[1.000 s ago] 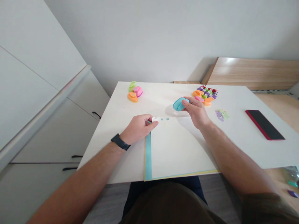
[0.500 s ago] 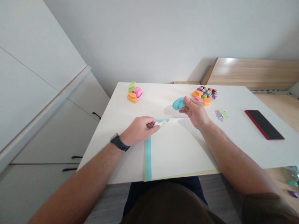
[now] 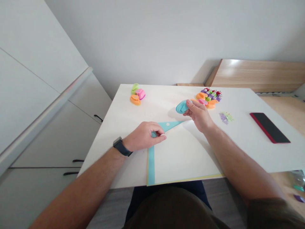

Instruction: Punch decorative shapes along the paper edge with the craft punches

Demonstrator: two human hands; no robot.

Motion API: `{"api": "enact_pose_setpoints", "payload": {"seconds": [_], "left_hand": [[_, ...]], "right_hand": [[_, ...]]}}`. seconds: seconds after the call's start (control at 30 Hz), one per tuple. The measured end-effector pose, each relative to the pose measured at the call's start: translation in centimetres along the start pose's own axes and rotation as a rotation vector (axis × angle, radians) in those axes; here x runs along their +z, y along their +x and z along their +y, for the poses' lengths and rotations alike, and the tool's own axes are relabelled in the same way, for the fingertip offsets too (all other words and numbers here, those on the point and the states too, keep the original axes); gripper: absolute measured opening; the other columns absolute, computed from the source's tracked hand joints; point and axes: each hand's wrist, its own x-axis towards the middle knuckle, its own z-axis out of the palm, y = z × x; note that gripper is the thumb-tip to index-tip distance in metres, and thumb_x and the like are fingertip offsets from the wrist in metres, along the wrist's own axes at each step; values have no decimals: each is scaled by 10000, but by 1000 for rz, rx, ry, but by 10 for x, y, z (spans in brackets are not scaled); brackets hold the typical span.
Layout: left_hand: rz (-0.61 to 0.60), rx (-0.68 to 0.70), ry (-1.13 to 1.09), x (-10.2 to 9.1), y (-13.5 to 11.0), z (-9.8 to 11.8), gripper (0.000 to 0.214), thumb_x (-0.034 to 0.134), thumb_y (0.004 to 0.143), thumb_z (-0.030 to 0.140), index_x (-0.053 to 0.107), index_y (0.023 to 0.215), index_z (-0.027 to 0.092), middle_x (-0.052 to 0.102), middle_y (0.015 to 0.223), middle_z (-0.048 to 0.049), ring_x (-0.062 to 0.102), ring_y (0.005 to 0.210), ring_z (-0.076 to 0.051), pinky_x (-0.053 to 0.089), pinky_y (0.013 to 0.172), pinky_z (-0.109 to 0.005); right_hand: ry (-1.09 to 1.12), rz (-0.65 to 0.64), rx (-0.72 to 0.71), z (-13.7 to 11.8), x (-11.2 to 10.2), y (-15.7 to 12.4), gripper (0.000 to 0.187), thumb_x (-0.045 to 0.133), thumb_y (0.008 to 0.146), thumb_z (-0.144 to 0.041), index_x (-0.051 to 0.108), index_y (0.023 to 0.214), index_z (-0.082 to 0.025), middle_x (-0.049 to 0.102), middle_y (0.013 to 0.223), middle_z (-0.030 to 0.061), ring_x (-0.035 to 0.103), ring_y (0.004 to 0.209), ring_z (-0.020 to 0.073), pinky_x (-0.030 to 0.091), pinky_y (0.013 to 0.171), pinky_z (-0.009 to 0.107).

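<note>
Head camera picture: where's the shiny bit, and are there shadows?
Head view: bright glare on the wooden panel; head view again: a soft shadow on the white table beside the blue punch in the right hand, another on the wall left of the panel.

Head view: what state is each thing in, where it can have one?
Left hand: gripping the white sheet at its upper-left corner
Right hand: closed on the blue punch
Blue punch: held off the table
White sheet: corner lifted back
Blue sheet: partly uncovered
Watch: strapped on
Cabinet doors: shut
Black-and-red slab: lying flat
Paper pieces: loosely heaped
</note>
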Motion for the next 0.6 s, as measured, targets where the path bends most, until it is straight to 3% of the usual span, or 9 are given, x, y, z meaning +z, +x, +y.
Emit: {"api": "enact_pose_setpoints", "payload": {"seconds": [0.17, 0.33, 0.5, 0.6], "left_hand": [[5, -11, 11, 1, 0, 0, 192, 670, 934, 348, 750, 831, 207, 756, 849, -32, 668, 802, -166, 484, 737, -281], [-1, -21, 41, 2, 0, -1, 204, 662, 930, 354, 748, 820, 205, 748, 830, -32, 653, 781, -167, 470, 691, -273], [-2, -11, 50, 3, 0, -3, 214, 657, 933, 361, 743, 815, 204, 741, 819, -30, 643, 771, -166, 463, 682, -270], [1, -5, 49, 2, 0, -3, 208, 664, 928, 358, 743, 816, 203, 742, 821, -30, 644, 778, -167, 464, 695, -274]], "right_hand": [[-106, 0, -51, 1, 4, -2, 459, 721, 863, -671, 744, 1054, -254, 751, 964, 33, 661, 851, 183, 547, 772, 312], [-232, -1, -88, 5, 4, 1, 453, 735, 860, -654, 757, 1029, -234, 739, 923, 35, 642, 806, 178, 538, 703, 301], [-264, 35, 69, 24, 0, 16, 583, 784, 798, -679, 705, 1114, -196, 742, 805, 41, 680, 706, 176, 590, 678, 321], [-273, 48, 125, 33, -3, 25, 581, 769, 790, -715, 701, 1026, -188, 759, 800, 67, 706, 701, 188, 599, 655, 324]]}}
